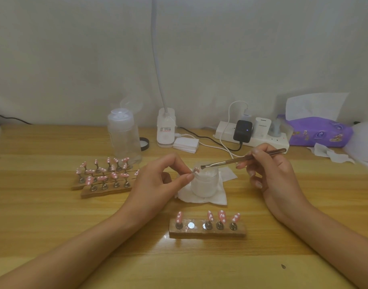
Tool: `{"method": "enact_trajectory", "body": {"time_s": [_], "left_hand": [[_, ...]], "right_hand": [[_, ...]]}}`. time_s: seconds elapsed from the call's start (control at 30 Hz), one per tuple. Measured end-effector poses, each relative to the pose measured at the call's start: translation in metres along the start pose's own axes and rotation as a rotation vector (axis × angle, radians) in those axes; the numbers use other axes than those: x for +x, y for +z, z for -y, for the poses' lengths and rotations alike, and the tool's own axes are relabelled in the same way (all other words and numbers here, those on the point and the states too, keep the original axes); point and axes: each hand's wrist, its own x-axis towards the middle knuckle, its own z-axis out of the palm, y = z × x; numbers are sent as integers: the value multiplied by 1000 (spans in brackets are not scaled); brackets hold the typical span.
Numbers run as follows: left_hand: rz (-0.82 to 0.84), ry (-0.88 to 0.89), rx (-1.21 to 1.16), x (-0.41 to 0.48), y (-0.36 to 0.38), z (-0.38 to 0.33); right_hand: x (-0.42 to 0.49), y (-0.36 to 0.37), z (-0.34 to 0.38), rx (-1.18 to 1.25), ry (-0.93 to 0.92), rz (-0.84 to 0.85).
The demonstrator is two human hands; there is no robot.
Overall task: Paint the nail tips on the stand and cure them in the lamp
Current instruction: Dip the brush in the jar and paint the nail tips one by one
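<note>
My left hand (158, 180) pinches a pink nail tip with white dots (195, 170) on its small holder, held over a white jar (205, 182). My right hand (270, 174) grips a metal-handled brush (237, 160), whose tip sits just right of that nail tip. In front of me a wooden stand (208, 231) carries several pink dotted tips, with one bare magnet spot second from the left. Two more wooden stands (103, 189) full of pink dotted tips lie at the left.
The jar rests on a white tissue (201, 198). At the back stand a clear pump bottle (124, 136), a white gooseneck lamp (166, 130), a stack of cotton pads (186, 143), a power strip with chargers (252, 134) and a purple tissue pack (318, 132).
</note>
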Motion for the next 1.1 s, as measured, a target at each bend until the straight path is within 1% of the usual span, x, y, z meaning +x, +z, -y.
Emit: {"method": "enact_trajectory", "body": {"time_s": [0.07,0.13,0.27,0.4,0.53,0.67,0.77,0.83,0.9,0.97,1.1], "left_hand": [[-3,-6,-6,0,0,1],[-2,-9,-10,0,0,1],[1,-8,-9,0,0,1],[3,-15,-4,0,0,1],[9,-11,-4,0,0,0],[11,-3,-6,0,0,-1],[7,1,-14,0,0,-1],[6,5,-9,0,0,0],[5,6,-7,0,0,0],[6,10,-9,0,0,0],[7,14,-8,1,0,0]], "right_hand": [[-1,2,2,18,-26,39],[-2,3,2,-13,-31,78],[0,1,1,-17,-1,9],[-3,4,3,-10,-35,82],[-1,1,1,-20,-3,25],[-3,3,2,-5,-35,89],[-1,1,0,-41,4,39],[0,1,1,-8,-8,19],[-1,2,2,12,-36,58],[-3,3,2,-19,-33,89],[0,1,1,-19,7,17]]}}
